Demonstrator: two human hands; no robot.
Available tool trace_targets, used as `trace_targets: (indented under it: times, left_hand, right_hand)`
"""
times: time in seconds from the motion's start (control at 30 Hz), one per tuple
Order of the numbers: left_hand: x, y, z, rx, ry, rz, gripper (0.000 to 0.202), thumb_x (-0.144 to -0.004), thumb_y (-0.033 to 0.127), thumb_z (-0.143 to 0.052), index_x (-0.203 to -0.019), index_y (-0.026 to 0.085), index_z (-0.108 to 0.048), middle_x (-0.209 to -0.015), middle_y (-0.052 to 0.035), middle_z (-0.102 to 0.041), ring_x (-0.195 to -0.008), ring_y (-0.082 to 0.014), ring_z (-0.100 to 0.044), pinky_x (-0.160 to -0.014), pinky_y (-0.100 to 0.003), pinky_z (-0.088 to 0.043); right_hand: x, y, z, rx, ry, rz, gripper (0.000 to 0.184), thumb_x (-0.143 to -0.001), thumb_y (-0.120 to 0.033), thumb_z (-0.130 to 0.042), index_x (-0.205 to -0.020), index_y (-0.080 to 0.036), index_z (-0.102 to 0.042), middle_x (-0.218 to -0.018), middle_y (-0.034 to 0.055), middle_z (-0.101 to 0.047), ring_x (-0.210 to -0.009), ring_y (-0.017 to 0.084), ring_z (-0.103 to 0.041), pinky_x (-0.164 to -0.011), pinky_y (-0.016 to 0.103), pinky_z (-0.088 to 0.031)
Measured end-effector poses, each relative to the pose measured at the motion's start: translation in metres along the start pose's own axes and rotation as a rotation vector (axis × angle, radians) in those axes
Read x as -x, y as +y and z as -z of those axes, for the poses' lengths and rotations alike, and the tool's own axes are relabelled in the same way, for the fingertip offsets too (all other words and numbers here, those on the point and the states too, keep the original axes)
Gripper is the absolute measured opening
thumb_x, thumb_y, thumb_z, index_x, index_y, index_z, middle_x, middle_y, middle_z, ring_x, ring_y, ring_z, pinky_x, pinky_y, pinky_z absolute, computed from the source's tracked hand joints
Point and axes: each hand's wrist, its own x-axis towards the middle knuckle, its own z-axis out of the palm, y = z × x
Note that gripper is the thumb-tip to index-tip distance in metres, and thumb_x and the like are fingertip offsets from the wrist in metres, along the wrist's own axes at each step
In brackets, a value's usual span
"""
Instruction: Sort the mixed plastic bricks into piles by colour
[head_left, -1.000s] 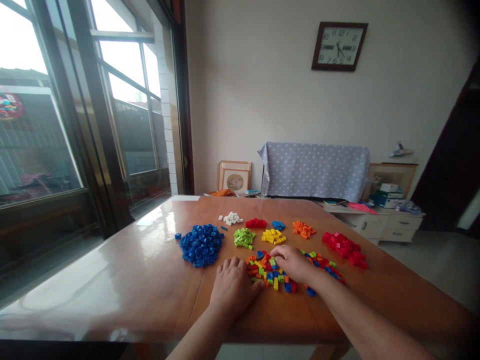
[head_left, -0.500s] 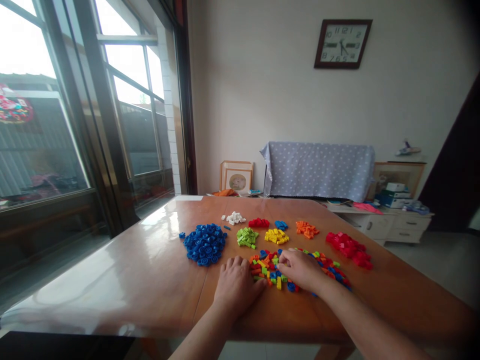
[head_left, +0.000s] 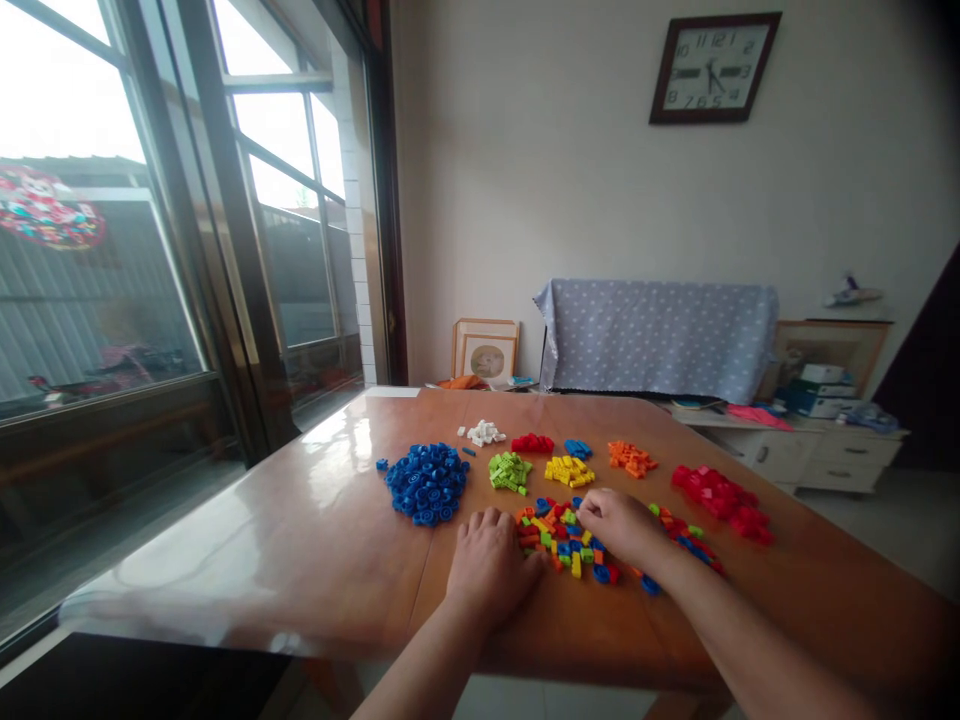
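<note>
My left hand (head_left: 493, 562) rests palm down on the wooden table (head_left: 300, 560), fingers out and holding nothing visible. Its thumb side borders a mixed heap of coloured toy building bricks (head_left: 576, 566). Over that heap is my right hand (head_left: 624, 524), its fingers curled into a pinch. Whatever may be between those fingertips is hidden, and the hand and forearm cover part of the heap. Beyond my hands lie single-colour piles: green bricks (head_left: 510, 474), yellow bricks (head_left: 568, 472) and, left of my left hand, round blue pieces (head_left: 427, 485).
Farther back are white bricks (head_left: 486, 433), red bricks (head_left: 532, 443), a small blue pile (head_left: 577, 449) and orange bricks (head_left: 631, 459). A larger red pile (head_left: 724, 500) lies to the right. A cloth-draped object (head_left: 660, 335) stands behind the table, with glass doors at left.
The whole view has shifted, so things appear farther right. Against the heap, my right fingertips have moved slightly away from me. My left hand keeps its place on the table.
</note>
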Motion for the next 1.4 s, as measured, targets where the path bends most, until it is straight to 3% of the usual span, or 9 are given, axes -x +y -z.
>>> trace_targets:
  times: [0.23, 0.43, 0.63, 0.8, 1.03, 1.13, 1.27, 1.4]
  left_hand:
    - [0.0, 0.001, 0.002, 0.01, -0.001, -0.011, 0.045, -0.083, 0.063, -0.053, -0.101, 0.023, -0.063, -0.112, -0.0107, -0.061, -0.111, -0.0306, -0.052, -0.094, -0.04, -0.037]
    - [0.001, 0.0, 0.002, 0.026, 0.034, -0.075, 0.041, -0.085, 0.057, -0.054, -0.108, 0.024, -0.062, -0.11, -0.0091, -0.063, -0.111, -0.0299, -0.052, -0.091, -0.039, -0.037]
    - [0.004, 0.002, 0.009, 0.046, 0.009, -0.144, 0.04, -0.09, 0.041, -0.05, -0.128, 0.028, -0.055, -0.122, -0.0069, -0.062, -0.114, -0.0265, -0.052, -0.094, -0.035, -0.037]
    - [0.006, 0.0, 0.008, 0.087, 0.036, -0.163, 0.028, -0.092, 0.027, -0.043, -0.112, 0.024, -0.063, -0.114, -0.0078, -0.066, -0.109, -0.0249, -0.056, -0.093, -0.034, -0.039]
    - [-0.002, -0.008, -0.01, 0.133, 0.142, -0.166, 0.024, -0.092, 0.022, -0.043, -0.1, 0.021, -0.066, -0.103, -0.0073, -0.068, -0.099, -0.0222, -0.06, -0.089, -0.032, -0.044]
    - [-0.007, -0.014, -0.017, 0.144, 0.151, -0.17, 0.026, -0.091, 0.02, -0.043, -0.102, 0.021, -0.067, -0.105, -0.0079, -0.069, -0.1, -0.022, -0.061, -0.091, -0.032, -0.045]
    - [-0.011, -0.019, -0.021, 0.16, 0.163, -0.171, 0.036, -0.09, 0.021, -0.045, -0.123, 0.019, -0.06, -0.121, -0.0117, -0.066, -0.112, -0.0229, -0.061, -0.099, -0.033, -0.044]
    - [-0.012, -0.018, -0.02, 0.148, 0.14, -0.173, 0.026, -0.089, 0.023, -0.047, -0.11, 0.019, -0.063, -0.113, -0.0119, -0.069, -0.109, -0.0236, -0.063, -0.095, -0.032, -0.046]
  right_hand:
    - [0.003, -0.012, -0.005, 0.138, -0.038, -0.053, 0.033, -0.078, -0.055, -0.065, -0.069, -0.024, -0.067, -0.079, 0.0035, -0.07, -0.072, 0.018, -0.059, -0.058, 0.027, -0.024]
    - [0.007, -0.024, -0.004, 0.088, -0.03, -0.067, 0.018, -0.077, -0.04, -0.066, -0.073, -0.023, -0.065, -0.072, 0.0015, -0.068, -0.068, 0.016, -0.058, -0.057, 0.026, -0.023]
    - [0.025, -0.059, -0.014, -0.216, 0.061, 0.039, 0.017, -0.084, -0.04, -0.06, -0.085, -0.024, -0.066, -0.077, 0.0008, -0.069, -0.073, 0.016, -0.06, -0.06, 0.024, -0.034]
    - [0.039, -0.085, -0.03, -0.377, 0.05, 0.032, 0.02, -0.086, -0.041, -0.059, -0.085, -0.024, -0.069, -0.075, 0.0015, -0.069, -0.07, 0.017, -0.062, -0.061, 0.025, -0.04]
    - [0.05, -0.096, -0.038, -0.483, 0.238, 0.041, 0.023, -0.091, -0.035, -0.052, -0.096, -0.025, -0.072, -0.095, 0.004, -0.073, -0.086, 0.02, -0.067, -0.075, 0.027, -0.046]
    - [0.048, -0.098, -0.043, -0.466, 0.274, 0.06, 0.025, -0.093, -0.034, -0.049, -0.097, -0.025, -0.071, -0.097, 0.0052, -0.073, -0.091, 0.021, -0.067, -0.078, 0.027, -0.046]
    - [0.04, -0.1, -0.053, -0.396, 0.298, 0.06, 0.031, -0.097, -0.037, -0.042, -0.087, -0.023, -0.068, -0.091, 0.006, -0.072, -0.088, 0.021, -0.068, -0.074, 0.026, -0.045]
    - [0.037, -0.099, -0.061, -0.32, 0.304, 0.063, 0.035, -0.1, -0.037, -0.038, -0.082, -0.022, -0.065, -0.088, 0.0058, -0.072, -0.085, 0.02, -0.068, -0.07, 0.025, -0.042]
